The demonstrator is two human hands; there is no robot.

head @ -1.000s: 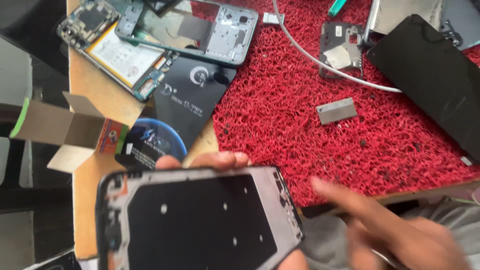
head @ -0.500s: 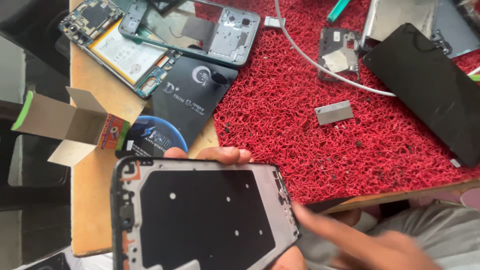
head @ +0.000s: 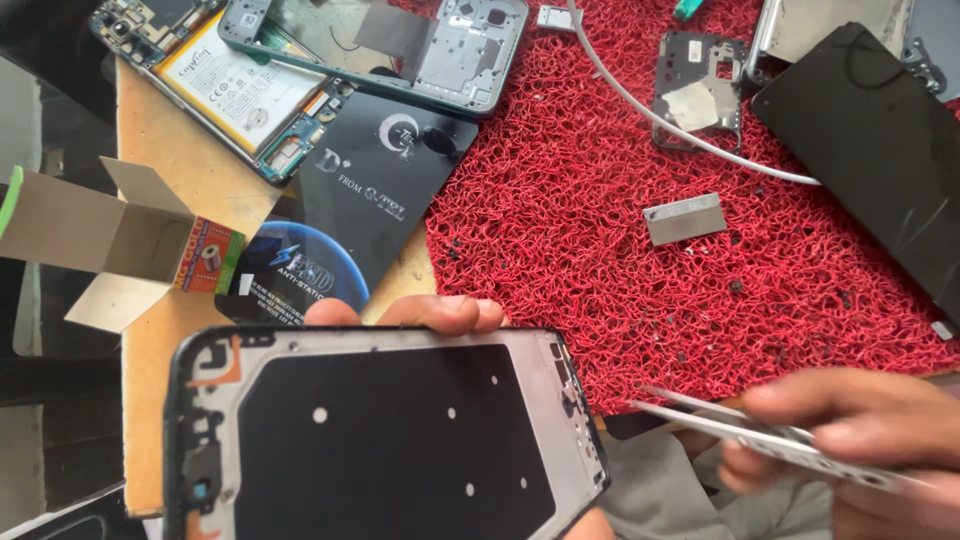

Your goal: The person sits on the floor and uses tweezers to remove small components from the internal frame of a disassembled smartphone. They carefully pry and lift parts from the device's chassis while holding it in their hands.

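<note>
My left hand (head: 430, 312) holds a phone frame (head: 385, 435) with a black inner panel and silver border, low in the view; only my fingertips show above its top edge. My right hand (head: 860, 435) at the lower right grips metal tweezers (head: 720, 420), whose tips point left toward the frame's right edge, a short gap away.
A red mesh mat (head: 620, 250) covers the wooden bench (head: 170, 160). On it lie an opened phone with battery (head: 230, 85), a green phone housing (head: 420, 45), a black screen panel (head: 880, 140), a small metal plate (head: 685, 220), a white cable (head: 680, 130), and an open cardboard box (head: 120, 240).
My right hand, empty with a finger pointing a second ago, now holds tweezers aimed at the frame. The frame has stayed in my left hand, shifting slightly in view.
</note>
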